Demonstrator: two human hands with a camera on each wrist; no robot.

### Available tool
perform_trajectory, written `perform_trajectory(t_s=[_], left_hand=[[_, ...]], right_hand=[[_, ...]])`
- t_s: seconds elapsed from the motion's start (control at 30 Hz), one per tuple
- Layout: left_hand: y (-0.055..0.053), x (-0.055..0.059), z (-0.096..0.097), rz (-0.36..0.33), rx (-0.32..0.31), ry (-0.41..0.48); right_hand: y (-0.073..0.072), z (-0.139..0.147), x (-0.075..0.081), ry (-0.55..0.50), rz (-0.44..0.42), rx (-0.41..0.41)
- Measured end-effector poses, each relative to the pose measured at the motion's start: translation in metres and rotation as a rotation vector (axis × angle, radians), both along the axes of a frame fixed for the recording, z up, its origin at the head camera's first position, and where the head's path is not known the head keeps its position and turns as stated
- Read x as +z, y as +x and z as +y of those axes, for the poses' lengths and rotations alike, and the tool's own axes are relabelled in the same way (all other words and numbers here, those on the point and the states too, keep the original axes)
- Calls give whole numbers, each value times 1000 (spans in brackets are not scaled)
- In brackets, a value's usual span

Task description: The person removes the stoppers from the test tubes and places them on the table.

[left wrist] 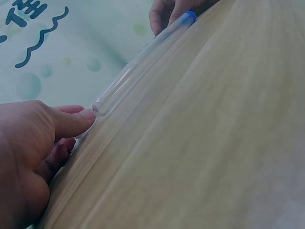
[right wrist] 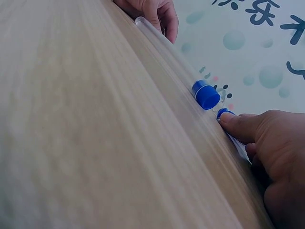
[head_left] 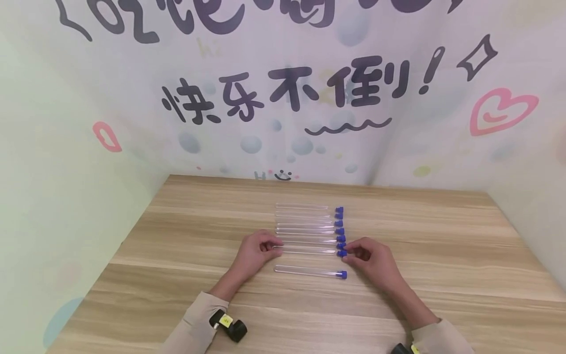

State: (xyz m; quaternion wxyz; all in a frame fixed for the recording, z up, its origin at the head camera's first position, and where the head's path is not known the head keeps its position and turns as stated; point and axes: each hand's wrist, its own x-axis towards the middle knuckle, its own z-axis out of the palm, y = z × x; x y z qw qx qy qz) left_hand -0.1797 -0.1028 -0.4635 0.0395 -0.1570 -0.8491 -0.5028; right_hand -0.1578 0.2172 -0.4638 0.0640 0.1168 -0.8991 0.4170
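Note:
Several clear test tubes with blue caps lie side by side in a column on the table, capped ends to the right. My left hand (head_left: 256, 251) pinches the rounded end of the nearest test tube (head_left: 309, 250) of the column between thumb and fingers. At its other end, my right hand (head_left: 371, 260) has thumb and forefinger on the blue cap (right wrist: 222, 112). Closer to me lies a single test tube (head_left: 305, 270), apart from the others, its blue cap (right wrist: 206, 94) large in the right wrist view. Neither hand holds this one.
The wood-grain table (head_left: 185, 221) meets a printed cloth backdrop (head_left: 247, 152) with dark lettering behind the tubes. Similar pale cloth (head_left: 66, 196) hangs along the left side. A small black camera (head_left: 230, 325) is strapped to the left sleeve.

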Motion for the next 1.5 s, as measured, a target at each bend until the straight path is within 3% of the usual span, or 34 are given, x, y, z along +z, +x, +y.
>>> perform_trajectory(t_s=[0.4, 0.77, 1.03, 1.1, 1.5], left_hand=[[-1, 1, 1, -47, 24, 36], [1, 5, 0, -45, 39, 83], [5, 9, -2, -68, 61, 127], [5, 5, -5, -60, 56, 138], [14, 4, -10, -71, 38, 152]], right_hand=[[1, 3, 1, -13, -19, -13], [0, 4, 3, -83, -4, -35], [7, 6, 5, -180, -90, -77], [8, 6, 5, -187, -102, -80], [20, 0, 6, -142, -152, -72]])
